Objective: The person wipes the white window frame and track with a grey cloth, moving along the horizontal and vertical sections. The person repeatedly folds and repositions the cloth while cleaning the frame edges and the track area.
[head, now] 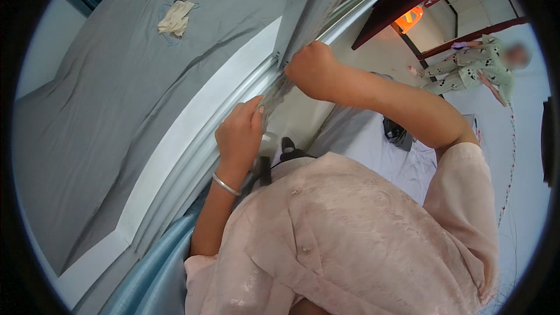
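A grey, rough-textured cloth [276,95] stretches between my two hands along the inner edge of a window frame. My left hand [240,129], with a silver bangle at the wrist, pinches the cloth's lower end between thumb and fingers. Higher up, my right hand [313,70] is closed in a fist on the other end, close against the grey upright sash [302,13]. Beside the cloth runs the metal sliding track [236,96], bordered by a white sill [192,120]. What lies inside my right fist is hidden.
Beyond the sill spreads a grey sheet [109,96] with a beige cloth piece [177,18] on it. Blue curtain [162,267] hangs by my left arm. A white-sheeted bed [367,140] holds a black bag [396,133]. Another person [468,63] stands near a dark red door [402,0].
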Demonstrator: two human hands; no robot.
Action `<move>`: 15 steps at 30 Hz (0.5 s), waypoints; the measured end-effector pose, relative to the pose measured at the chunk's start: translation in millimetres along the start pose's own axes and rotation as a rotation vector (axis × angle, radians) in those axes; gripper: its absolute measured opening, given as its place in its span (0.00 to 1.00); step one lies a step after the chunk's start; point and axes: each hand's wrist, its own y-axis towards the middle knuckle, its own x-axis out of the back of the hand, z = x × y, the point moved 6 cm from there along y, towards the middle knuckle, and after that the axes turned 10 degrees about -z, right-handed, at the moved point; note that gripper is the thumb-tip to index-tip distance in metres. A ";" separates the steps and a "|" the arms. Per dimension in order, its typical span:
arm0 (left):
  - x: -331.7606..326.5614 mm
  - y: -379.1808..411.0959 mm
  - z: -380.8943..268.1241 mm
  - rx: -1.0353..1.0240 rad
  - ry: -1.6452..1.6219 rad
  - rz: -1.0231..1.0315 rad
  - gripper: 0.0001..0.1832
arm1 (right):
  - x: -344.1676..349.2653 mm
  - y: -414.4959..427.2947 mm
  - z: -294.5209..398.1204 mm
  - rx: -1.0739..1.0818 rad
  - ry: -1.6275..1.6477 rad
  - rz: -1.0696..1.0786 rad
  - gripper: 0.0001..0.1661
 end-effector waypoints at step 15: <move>40.8 -27.8 64.7 -0.133 0.025 0.187 0.12 | 14.7 25.2 82.6 -0.049 0.027 0.052 0.06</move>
